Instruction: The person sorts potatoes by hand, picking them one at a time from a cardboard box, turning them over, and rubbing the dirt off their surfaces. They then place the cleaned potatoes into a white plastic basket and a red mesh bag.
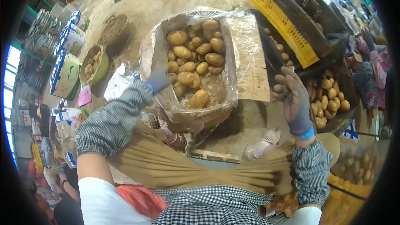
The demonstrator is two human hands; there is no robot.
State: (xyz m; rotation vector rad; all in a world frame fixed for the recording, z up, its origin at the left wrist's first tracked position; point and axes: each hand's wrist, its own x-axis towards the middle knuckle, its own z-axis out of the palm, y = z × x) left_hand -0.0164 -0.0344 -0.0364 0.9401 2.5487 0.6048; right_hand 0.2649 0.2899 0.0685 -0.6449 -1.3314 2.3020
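Straight ahead stands a cardboard box [229, 75] lined with clear plastic, with several potatoes [187, 79] inside and loose soil at its near end. My left hand [160, 80], in a grey-blue glove, is at the box's left edge; motion smears its fingers, so I cannot tell what it holds. To the right of the box's open flap [252, 66], my right hand [295, 96] is raised in a soiled glove. Its fingers are apart and bent, and nothing shows in them. A dark crate of potatoes [331, 100] lies just right of that hand.
A yellow crate [283, 25] stands tilted at the back right. On the left are a green bowl of potatoes [100, 68], a brown basin [114, 29] and printed cartons [64, 73]. A white plastic bag [118, 81] lies beside the box. Another person's arm [68, 187] shows lower left.
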